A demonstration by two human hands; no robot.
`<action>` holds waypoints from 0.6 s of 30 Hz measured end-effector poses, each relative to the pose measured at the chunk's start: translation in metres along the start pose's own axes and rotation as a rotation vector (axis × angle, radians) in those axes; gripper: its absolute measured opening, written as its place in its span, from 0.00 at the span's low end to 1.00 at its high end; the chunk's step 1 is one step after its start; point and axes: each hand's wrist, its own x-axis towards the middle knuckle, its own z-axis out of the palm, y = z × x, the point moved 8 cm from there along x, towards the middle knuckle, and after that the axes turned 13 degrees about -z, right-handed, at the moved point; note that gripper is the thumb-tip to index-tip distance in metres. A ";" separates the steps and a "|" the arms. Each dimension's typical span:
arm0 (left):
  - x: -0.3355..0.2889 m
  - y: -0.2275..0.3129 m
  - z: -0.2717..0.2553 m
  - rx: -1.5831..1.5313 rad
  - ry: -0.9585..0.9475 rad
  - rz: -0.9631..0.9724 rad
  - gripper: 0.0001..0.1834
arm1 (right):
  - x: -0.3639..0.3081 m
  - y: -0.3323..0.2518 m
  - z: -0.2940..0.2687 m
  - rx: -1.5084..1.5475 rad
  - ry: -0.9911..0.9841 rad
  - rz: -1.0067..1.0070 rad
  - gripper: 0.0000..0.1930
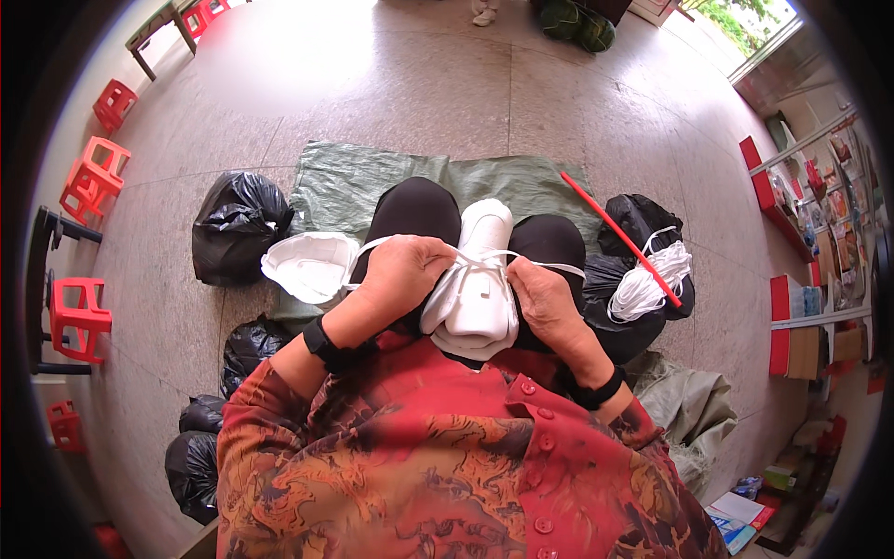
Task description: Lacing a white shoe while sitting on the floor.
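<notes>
Fingers and thumb of the left hand (402, 272) were pinched together on a white lace (551, 267), whose loose part trailed out beyond the wrist side. Those of the right hand (545, 296) were closed on the lace too, at the opposite side, with another length running out rightward across the dark trouser leg (549, 238). Between the two hands sat a white shoe (475, 303) — held between the person's knees, its laces crossing over the middle. Black bands (328, 347) circled both wrists.

Just left of the knees lay a second white shoe (312, 265), its opening upward, beside a full black plastic bag (240, 228). To the right, a bundle of white laces (652, 279) rested on more black bags (643, 212), and a long red stick (615, 225) slanted across it. A green sheet (372, 168) covered the floor beyond the knees — red stools (79, 317) stood farther off, at left.
</notes>
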 end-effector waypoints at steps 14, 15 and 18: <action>-0.008 0.012 0.011 0.170 0.178 0.315 0.03 | -0.002 0.002 -0.001 -0.017 0.011 0.003 0.03; -0.010 0.014 0.015 0.218 0.187 0.366 0.03 | -0.004 0.005 -0.001 -0.005 0.012 0.014 0.03; -0.008 0.010 0.024 0.283 0.143 0.345 0.05 | -0.004 0.001 -0.003 -0.041 0.039 -0.032 0.06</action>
